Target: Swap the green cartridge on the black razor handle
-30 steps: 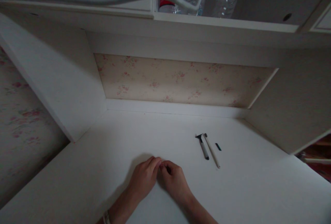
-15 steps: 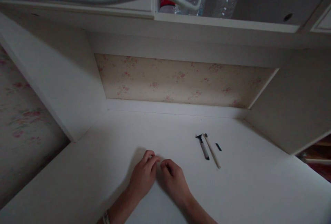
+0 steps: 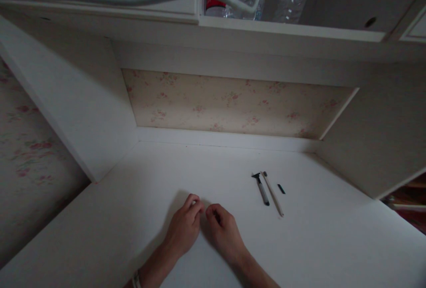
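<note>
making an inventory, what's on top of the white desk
A razor-like tool, a pale stick and a small dark strip lie on the desk. Anything under or inside the left hand and right hand is covered.

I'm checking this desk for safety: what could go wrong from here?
Reaching for what looks like a razor could nudge the toothbrush lying close beside it. The small dark strip lies loose on the desk and might get brushed aside. Anything small in the left hand could slip, though whether it holds something isn't clear.
</note>
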`<action>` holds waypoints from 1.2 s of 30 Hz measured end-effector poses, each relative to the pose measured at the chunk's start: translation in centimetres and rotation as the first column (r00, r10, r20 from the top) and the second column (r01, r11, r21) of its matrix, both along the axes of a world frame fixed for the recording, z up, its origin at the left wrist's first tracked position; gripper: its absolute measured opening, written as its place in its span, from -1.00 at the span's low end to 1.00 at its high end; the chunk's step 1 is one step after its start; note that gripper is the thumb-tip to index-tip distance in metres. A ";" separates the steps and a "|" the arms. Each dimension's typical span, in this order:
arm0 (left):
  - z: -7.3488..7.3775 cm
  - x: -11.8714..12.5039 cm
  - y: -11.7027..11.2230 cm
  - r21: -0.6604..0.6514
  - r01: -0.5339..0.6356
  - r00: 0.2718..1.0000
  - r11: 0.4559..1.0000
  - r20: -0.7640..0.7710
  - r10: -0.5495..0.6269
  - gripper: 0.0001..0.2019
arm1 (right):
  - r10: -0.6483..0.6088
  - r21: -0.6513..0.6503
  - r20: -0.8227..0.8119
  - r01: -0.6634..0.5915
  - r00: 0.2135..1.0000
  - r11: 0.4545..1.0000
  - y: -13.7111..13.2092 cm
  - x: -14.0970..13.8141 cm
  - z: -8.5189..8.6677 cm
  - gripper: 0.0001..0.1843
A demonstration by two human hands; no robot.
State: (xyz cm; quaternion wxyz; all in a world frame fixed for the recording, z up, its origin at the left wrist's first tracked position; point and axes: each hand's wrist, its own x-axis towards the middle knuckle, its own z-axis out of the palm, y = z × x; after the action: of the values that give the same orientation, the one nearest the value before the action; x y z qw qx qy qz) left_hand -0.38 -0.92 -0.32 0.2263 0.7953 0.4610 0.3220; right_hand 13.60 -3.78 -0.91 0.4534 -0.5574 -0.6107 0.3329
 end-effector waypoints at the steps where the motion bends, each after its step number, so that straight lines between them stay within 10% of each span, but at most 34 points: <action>1: 0.0 0.0 0.0 0.001 0.003 1.000 1.000 0.002 -0.003 -0.75 | 0.000 -0.003 -0.002 0.000 1.000 1.000 0.0 0.0 0.1 -0.71; 36: -0.1 0.2 0.7 -0.126 0.120 0.922 0.985 0.381 -0.064 -0.76 | 0.142 -0.093 -0.449 -0.204 0.882 0.974 0.6 0.0 -1.0 -0.69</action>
State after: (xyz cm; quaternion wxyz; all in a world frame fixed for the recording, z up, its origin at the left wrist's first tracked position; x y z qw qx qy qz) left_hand -0.21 -0.25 -0.41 0.3832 0.7210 0.3935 0.4225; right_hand 13.64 -3.19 -1.91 0.5084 -0.4408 -0.5155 0.5306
